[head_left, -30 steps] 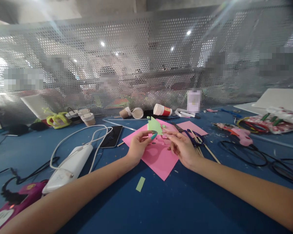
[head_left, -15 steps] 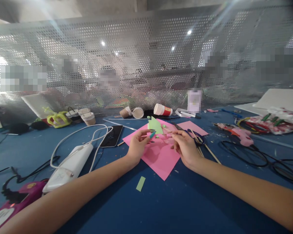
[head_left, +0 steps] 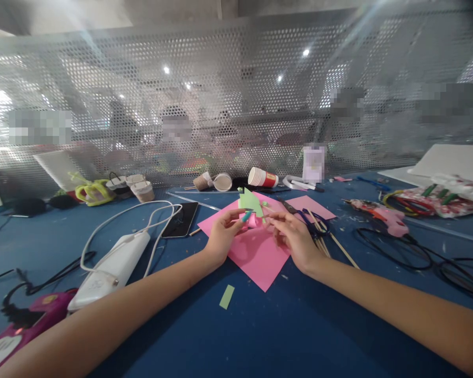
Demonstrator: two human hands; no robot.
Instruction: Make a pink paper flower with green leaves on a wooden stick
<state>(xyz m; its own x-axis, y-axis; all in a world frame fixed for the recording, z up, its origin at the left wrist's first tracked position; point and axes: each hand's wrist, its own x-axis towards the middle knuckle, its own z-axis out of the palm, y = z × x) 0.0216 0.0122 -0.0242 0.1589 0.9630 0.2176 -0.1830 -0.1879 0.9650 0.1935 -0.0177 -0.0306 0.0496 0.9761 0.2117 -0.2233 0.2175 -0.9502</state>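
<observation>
A small curled strip of pink paper [head_left: 254, 221] is held between the thumb and fingers of my left hand [head_left: 223, 234]. My right hand [head_left: 295, 237] hovers just to the right of the curl, its fingers loosely bent and apart; any light contact at the fingertips is too small to make out. Below both hands lies a large pink sheet [head_left: 263, 262], one corner toward me. A folded green paper [head_left: 250, 201] rests on its far part. Blue-handled scissors [head_left: 314, 222] lie beyond my right hand, with several thin wooden sticks [head_left: 343, 250] beside them.
A green paper scrap [head_left: 227, 297] lies nearer me. To the left are a phone [head_left: 180, 220], a white power strip [head_left: 114, 265] and its cable. A pink glue gun [head_left: 392, 218] with a black cord lies right. Paper cups [head_left: 263, 177] stand along the perforated screen.
The pink strip, stretched between both hands before, now sits curled at my left fingers. My right fingertips have shifted slightly left and loosened. My left hand has hardly moved.
</observation>
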